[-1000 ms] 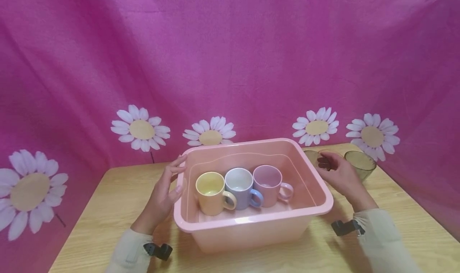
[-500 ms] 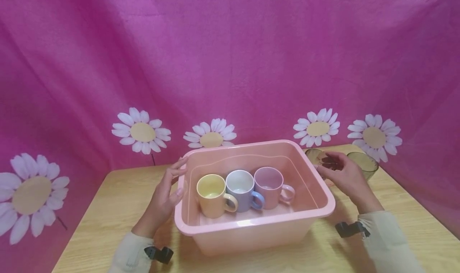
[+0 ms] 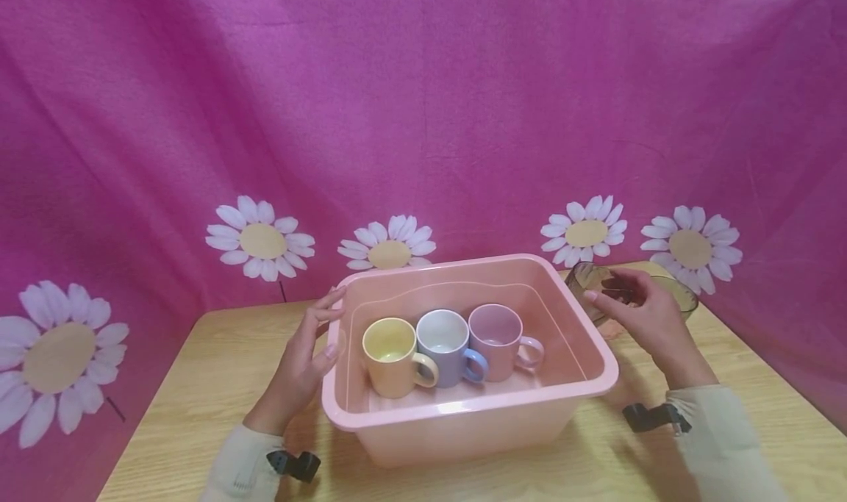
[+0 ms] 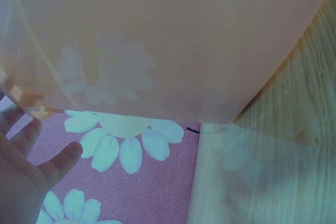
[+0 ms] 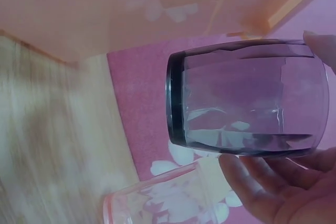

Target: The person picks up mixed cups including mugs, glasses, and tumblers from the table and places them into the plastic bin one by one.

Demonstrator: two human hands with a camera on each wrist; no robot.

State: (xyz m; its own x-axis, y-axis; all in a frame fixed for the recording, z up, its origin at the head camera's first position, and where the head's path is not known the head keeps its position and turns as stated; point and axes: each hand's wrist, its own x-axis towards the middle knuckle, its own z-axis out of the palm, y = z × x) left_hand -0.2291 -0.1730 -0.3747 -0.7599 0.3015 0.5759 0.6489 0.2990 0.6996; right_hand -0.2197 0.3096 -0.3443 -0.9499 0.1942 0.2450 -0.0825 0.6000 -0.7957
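Note:
A pink plastic tub (image 3: pixel 463 447) stands on the table, holding a yellow mug (image 3: pixel 389 366), a blue mug with a white inside (image 3: pixel 440 359) and a pink mug (image 3: pixel 492 351) side by side. My left hand (image 3: pixel 301 362) rests at the tub's left rim, fingers spread and fairly straight. Beyond the right rim, my right hand (image 3: pixel 651 325) grips a smoky clear glass tumbler (image 5: pixel 236 98), thumb on one side and fingers on the other. Below it in the right wrist view lies a pinkish clear glass (image 5: pixel 163 200), partly cut off.
A greenish glass (image 3: pixel 681 296) stands behind my right hand, partly hidden. The wooden table (image 3: pixel 218 362) backs onto a magenta cloth (image 3: pixel 423 120) with printed daisies. Each wrist wears a black strap mount.
My right hand has raised the smoky tumbler and shifted slightly right with it, so more of the tumbler shows beside the tub. My left hand stays at the rim.

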